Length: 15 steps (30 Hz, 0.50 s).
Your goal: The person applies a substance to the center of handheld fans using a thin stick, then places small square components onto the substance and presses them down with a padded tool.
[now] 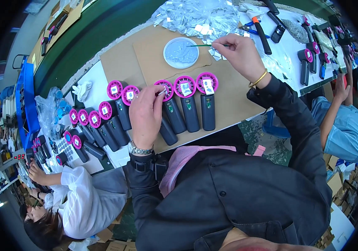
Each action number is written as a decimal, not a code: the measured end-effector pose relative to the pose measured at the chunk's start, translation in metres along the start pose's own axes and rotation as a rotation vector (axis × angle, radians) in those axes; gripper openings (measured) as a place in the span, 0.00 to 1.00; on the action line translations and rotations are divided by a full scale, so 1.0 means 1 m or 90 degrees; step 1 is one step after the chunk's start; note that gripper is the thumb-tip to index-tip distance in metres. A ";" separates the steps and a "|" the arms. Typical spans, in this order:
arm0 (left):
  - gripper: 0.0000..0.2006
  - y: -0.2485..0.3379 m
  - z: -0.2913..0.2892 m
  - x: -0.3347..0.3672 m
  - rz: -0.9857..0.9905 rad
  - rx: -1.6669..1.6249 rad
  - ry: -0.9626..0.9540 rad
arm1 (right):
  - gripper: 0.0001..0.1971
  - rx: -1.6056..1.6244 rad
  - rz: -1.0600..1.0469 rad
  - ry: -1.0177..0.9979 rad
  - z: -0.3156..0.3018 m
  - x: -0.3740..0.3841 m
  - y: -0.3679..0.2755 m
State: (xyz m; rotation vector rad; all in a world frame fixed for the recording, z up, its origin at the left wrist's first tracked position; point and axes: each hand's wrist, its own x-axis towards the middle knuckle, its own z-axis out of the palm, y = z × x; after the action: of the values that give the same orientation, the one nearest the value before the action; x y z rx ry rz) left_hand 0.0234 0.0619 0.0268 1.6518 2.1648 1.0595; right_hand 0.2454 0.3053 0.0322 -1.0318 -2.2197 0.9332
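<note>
The fan nearest the grip, a pink-ringed handheld fan [174, 116] with a dark grey handle, lies near the middle of the frame, its round head directly at the fingertips of the left hand [145, 113] and its handle slanting down to the right. The left thumb and forefinger are drawn close together at that head's left part; whether they pinch something small there cannot be told. Just to the right lie a second fan [190, 113] and a third fan [208, 112], each with a white square patch on its head. The right hand [242, 55], upper right of centre, has thumb and forefinger closed on a thin green stick [204, 45], which points left, its far end over a round white dish [181, 66] holding pale grey paste. The dish sits on a brown cardboard sheet [237, 102], well apart from the left hand and above the fan heads. More pink-ringed fans [105, 110] lie to the left of the left hand. Along the top of the frame is a heap of small silvery-white squares [200, 19], with an orange-and-black tool [262, 35] to its right and a white glove [82, 90] at left.
</note>
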 end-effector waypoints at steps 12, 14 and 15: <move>0.12 0.009 -0.003 0.000 0.031 0.024 -0.033 | 0.11 0.011 -0.033 -0.023 0.020 0.022 0.024; 0.14 0.008 -0.005 0.000 0.080 0.065 -0.034 | 0.11 0.024 -0.014 -0.042 0.019 0.021 0.027; 0.15 0.008 -0.005 0.000 0.105 0.085 -0.035 | 0.11 0.024 -0.014 -0.041 0.018 0.021 0.029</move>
State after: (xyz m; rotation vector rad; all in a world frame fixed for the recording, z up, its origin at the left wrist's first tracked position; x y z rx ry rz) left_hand 0.0267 0.0609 0.0352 1.9248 2.1367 0.9148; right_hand 0.2336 0.3291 0.0025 -0.9704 -2.2536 1.0075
